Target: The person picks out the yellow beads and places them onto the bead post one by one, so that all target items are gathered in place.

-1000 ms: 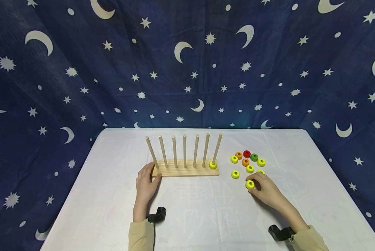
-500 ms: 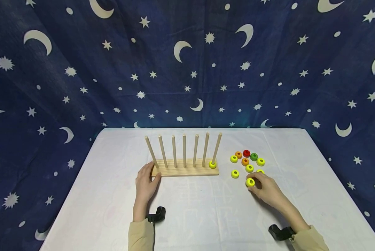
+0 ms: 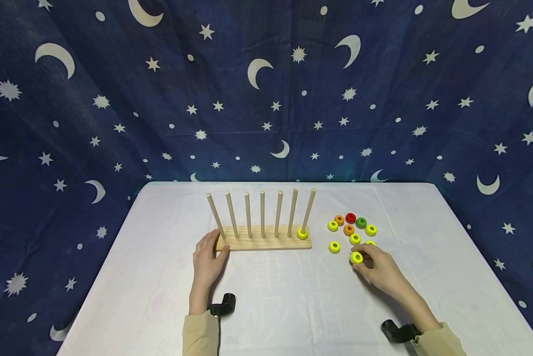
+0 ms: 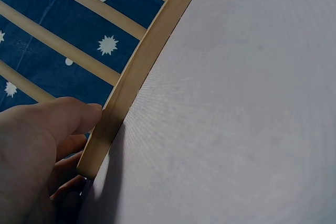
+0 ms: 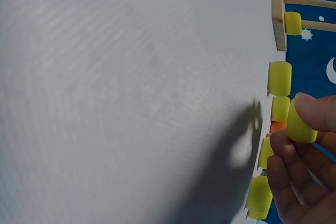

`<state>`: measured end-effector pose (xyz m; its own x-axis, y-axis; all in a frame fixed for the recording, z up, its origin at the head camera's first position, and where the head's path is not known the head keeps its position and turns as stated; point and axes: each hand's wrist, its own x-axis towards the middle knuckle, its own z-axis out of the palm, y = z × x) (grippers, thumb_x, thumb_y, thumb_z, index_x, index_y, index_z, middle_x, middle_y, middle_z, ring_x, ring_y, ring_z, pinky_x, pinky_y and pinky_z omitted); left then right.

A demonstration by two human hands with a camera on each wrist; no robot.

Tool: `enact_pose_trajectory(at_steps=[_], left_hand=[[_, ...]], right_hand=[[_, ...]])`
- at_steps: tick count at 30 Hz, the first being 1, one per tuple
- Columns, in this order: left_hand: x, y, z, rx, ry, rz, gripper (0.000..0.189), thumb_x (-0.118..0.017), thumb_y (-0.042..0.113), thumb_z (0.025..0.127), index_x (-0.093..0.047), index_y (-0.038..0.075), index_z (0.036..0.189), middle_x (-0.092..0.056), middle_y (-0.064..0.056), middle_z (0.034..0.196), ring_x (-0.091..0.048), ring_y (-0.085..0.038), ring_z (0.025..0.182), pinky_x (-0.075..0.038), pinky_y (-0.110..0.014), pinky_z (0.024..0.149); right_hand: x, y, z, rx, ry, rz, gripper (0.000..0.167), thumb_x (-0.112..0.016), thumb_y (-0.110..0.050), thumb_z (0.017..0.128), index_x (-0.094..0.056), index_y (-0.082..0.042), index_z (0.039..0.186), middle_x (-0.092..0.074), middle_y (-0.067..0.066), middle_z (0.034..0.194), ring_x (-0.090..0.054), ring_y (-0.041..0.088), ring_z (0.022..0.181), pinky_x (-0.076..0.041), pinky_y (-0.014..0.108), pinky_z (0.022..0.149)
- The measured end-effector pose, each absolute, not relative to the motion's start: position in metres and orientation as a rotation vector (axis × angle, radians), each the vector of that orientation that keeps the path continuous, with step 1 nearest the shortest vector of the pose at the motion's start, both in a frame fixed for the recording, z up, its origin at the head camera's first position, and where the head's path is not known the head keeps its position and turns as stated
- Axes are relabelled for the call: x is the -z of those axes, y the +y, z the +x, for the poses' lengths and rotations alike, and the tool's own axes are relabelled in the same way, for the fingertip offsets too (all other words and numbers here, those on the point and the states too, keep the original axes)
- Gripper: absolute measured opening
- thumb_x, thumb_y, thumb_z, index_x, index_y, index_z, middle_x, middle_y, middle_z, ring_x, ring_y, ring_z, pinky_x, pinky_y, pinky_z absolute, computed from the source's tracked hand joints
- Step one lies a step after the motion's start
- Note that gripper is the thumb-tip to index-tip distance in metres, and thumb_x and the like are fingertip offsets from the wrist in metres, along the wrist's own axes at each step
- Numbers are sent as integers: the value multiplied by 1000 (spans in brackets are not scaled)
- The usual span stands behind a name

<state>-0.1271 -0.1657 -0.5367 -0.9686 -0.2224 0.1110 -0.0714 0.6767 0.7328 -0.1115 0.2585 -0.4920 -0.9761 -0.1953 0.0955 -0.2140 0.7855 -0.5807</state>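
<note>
Right grip [image 3: 379, 268], yellow ring [image 5: 301, 124] between fingertips [image 5: 308, 104]

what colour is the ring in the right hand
The ring is bright yellow, best seen in the head view.

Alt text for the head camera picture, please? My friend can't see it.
A person's right hand pinches a yellow ring near loose yellow, orange, red and green rings on a white table. Their left hand holds the left end of a wooden stand with seven pegs; another yellow ring sits on the rightmost peg.
</note>
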Motion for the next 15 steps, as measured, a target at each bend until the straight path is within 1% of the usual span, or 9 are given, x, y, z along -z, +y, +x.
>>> enact_pose_trajectory(at_steps=[8, 15], left_hand=[[536, -166, -127, 1173, -2697, 238, 56, -64, 21, 90, -47, 6, 141, -45, -15, 148, -29, -36, 142, -22, -56, 110], [537, -166, -127, 1173, -2692, 233, 55, -64, 21, 90, -47, 5, 140, -44, -16, 148, -30, -37, 141, -23, -56, 109]], right_hand=[[488, 256, -110, -975, -2924, 335, 36, -74, -3, 79, -64, -4, 114, -67, 12, 109, -66, 27, 95, -56, 39, 81], [481, 252, -109, -985, -2914, 322, 38, -73, -2, 80, -62, -3, 116, -66, 13, 110, -67, 30, 97, -56, 42, 82]])
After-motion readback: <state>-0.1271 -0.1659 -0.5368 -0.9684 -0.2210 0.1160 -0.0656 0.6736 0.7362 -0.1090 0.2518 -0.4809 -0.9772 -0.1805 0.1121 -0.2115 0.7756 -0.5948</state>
